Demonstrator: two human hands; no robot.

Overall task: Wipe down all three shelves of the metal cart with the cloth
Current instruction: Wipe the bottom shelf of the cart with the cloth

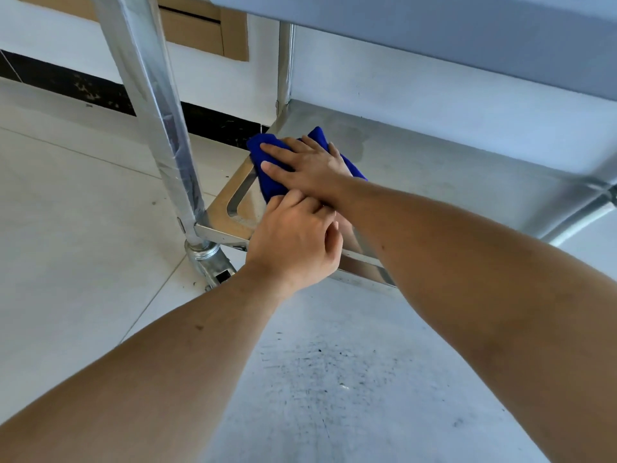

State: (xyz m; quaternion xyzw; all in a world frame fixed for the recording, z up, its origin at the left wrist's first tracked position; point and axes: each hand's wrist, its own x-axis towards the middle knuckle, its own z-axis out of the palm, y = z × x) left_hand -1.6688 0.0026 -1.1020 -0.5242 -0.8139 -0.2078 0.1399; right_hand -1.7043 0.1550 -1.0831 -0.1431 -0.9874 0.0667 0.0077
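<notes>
I look down at the metal cart's bottom shelf (pixel 434 182). A blue cloth (pixel 272 187) lies at the shelf's left end, by the handle slot in the rim. My right hand (pixel 310 165) lies flat on the cloth with fingers spread, pressing it onto the steel. My left hand (pixel 293 235) sits at the shelf's front edge, fingers curled, its fingertips touching the cloth's near corner. A darker wet-looking patch (pixel 350 142) shows on the shelf just right of the cloth. The shelf above (pixel 467 45) overhangs the top of the view.
The cart's front-left post (pixel 150 95) rises close to the left of my hands, with a caster (pixel 210 262) under it. Pale floor tiles (pixel 66 212) surround the cart. A wall with a black baseboard (pixel 50 78) and a cardboard box (pixel 200 31) stand behind.
</notes>
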